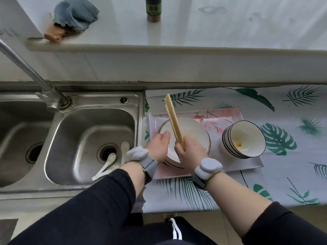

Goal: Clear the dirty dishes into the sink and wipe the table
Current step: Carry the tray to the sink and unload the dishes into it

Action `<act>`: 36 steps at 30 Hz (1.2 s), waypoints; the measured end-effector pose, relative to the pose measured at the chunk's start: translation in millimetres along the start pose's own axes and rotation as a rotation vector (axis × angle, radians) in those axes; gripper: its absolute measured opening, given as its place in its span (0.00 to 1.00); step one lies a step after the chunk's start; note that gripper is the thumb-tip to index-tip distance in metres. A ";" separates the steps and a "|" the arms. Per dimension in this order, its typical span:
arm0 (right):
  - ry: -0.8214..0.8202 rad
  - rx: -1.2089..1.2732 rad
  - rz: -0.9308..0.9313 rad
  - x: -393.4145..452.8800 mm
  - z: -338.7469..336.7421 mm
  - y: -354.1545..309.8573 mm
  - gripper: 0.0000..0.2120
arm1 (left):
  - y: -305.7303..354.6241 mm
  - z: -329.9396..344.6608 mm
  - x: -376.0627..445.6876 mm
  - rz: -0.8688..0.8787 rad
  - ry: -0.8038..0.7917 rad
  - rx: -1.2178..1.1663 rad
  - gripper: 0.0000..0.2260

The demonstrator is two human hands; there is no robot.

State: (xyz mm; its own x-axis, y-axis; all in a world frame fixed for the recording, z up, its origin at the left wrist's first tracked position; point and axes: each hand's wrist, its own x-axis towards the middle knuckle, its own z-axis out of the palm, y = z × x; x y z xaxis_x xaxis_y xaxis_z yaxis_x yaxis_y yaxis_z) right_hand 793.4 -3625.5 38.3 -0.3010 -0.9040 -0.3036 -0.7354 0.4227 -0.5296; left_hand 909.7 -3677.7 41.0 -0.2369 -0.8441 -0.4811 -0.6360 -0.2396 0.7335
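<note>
Leaf-print table [283, 183] beside the sink [92, 149]: my right hand [190, 151] grips light, slippery chopsticks [173, 121] low; my left hand [159, 144] holds the fragile plates' [192, 131] rim near the table's left edge.

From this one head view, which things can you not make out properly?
- Stack under the large bowl: both hands cover its near side, so the count is unclear.
- Left hand's fingers: hidden behind the bowl's rim.
- Stacked bowls: only rim lines show, number uncertain.
- Bottle: top cut by the picture's edge, label blurred.
- Left sink basin: cut by the left edge.
- Spoons in the sink: overlapping, number unclear.
</note>
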 end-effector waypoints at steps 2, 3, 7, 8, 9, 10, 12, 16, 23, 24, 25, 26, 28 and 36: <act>-0.091 -0.049 -0.088 2.9 11.4 -27.5 0.11 | -13.8 -19.9 2.0 -0.027 0.046 -0.092 0.25; -0.130 -0.066 -0.133 3.5 17.2 -40.2 0.11 | -20.1 -29.2 2.6 -0.047 0.058 -0.132 0.26; -0.205 -0.147 -0.295 6.9 45.7 -82.1 0.10 | -45.5 -61.2 4.9 -0.164 0.087 -0.331 0.28; -0.221 -0.163 -0.328 8.6 55.9 -94.5 0.09 | -55.1 -71.0 6.7 -0.197 0.104 -0.379 0.27; -0.245 -0.177 -0.346 10.4 65.3 -106.0 0.08 | -64.2 -80.4 9.0 -0.228 0.126 -0.402 0.24; -0.267 -0.184 -0.360 12.8 73.9 -115.8 0.08 | -71.7 -89.5 10.6 -0.261 0.144 -0.407 0.22; -0.311 -0.185 -0.401 19.0 96.5 -138.2 0.09 | -93.1 -110.4 17.9 -0.313 0.190 -0.491 0.18; -0.416 -0.191 -0.360 33.4 131.4 -159.1 0.14 | -123.1 -142.6 32.4 -0.393 0.257 -0.664 0.09; -0.452 -0.269 -0.193 70.7 187.3 -171.6 0.18 | -212.4 -173.9 87.6 -0.544 0.262 -0.299 0.10; -0.454 -0.285 -0.172 76.5 195.7 -170.4 0.17 | -222.7 -176.0 96.6 -0.577 0.250 -0.168 0.11; -0.463 -0.305 -0.148 80.4 202.1 -169.4 0.17 | -227.7 -178.0 101.4 -0.603 0.139 0.048 0.11; -0.477 -0.321 -0.120 84.5 209.2 -167.6 0.16 | -233.6 -176.0 100.6 -0.525 0.016 0.405 0.12; -0.517 -0.347 -0.078 88.1 217.7 -164.9 0.16 | -247.2 -176.7 108.0 -0.473 -0.133 0.673 0.14; -0.535 -0.269 0.014 94.5 243.4 -140.2 0.14 | -289.6 -164.8 122.0 -0.558 -0.214 0.694 0.14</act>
State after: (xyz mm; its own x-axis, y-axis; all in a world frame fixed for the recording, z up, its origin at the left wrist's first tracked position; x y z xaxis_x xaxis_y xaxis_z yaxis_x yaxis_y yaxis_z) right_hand 1015.7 -3754.6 -108.9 -0.0154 -0.7112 -0.7028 -0.8824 0.3403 -0.3249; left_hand 1186.0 -3790.3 -151.1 0.1503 -0.5685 -0.8088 -0.9812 -0.1858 -0.0518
